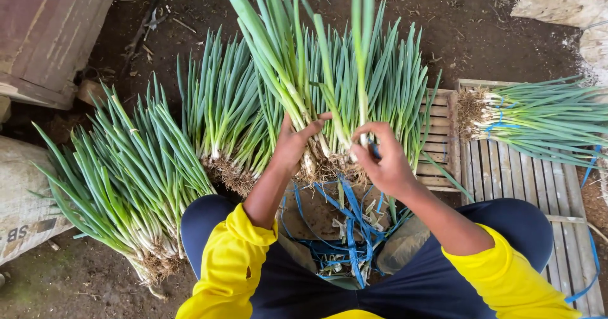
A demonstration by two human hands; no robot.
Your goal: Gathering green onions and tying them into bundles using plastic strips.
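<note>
A bunch of green onions (297, 97) is gripped near the white stem bases by the left hand (292, 143), fingers wrapped around the stalks, thumb across the front. 1 or 2 single stalks (363, 53) are pinched by the right hand (383, 161) between thumb and curled fingers, just right of the left-hand bunch. Roots (329, 167) hang below both sets of fingers, between the hands. Blue plastic straps (348, 230) lie in a tangle below the fingers, in the lap between the knees.

Judged as gathering stalks into 1 bunch. For a good result, root ends should be levelled at the fingers before more stalks are added, and the left grip kept firm but not crushing.

Loose piles of green onions (126, 180) lie left of the left fingers and beyond both hands. A tied bundle (538, 119) with blue strap rests on a wooden slat crate (506, 173), right of the right fingers. A sack (25, 211) sits far left.
</note>
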